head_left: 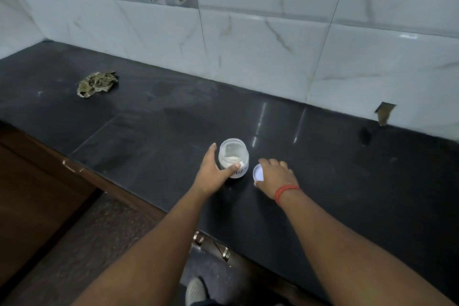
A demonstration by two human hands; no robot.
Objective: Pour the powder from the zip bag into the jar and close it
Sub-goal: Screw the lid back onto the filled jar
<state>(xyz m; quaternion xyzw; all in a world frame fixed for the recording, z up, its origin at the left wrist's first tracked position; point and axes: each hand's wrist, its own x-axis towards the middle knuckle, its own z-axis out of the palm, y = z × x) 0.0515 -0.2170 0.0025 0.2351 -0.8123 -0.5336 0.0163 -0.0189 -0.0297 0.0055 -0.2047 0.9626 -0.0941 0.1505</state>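
Note:
A small clear jar (233, 154) stands upright and uncapped on the black counter (347, 181), with white powder at its bottom and a handwritten label on its front. My left hand (215, 171) wraps around the jar's left and front side, thumb across the label. Just right of the jar, the round white lid (258, 173) is tilted up on edge, held by the fingers of my right hand (275, 176). A red thread band circles my right wrist. No zip bag is in view.
A crumpled patterned cloth (98, 83) lies far left on the counter. A marble-tiled wall (273, 45) runs along the back, with a broken gap (384, 113) at the right. Wooden cabinets with metal handles (224, 253) sit below the counter's front edge.

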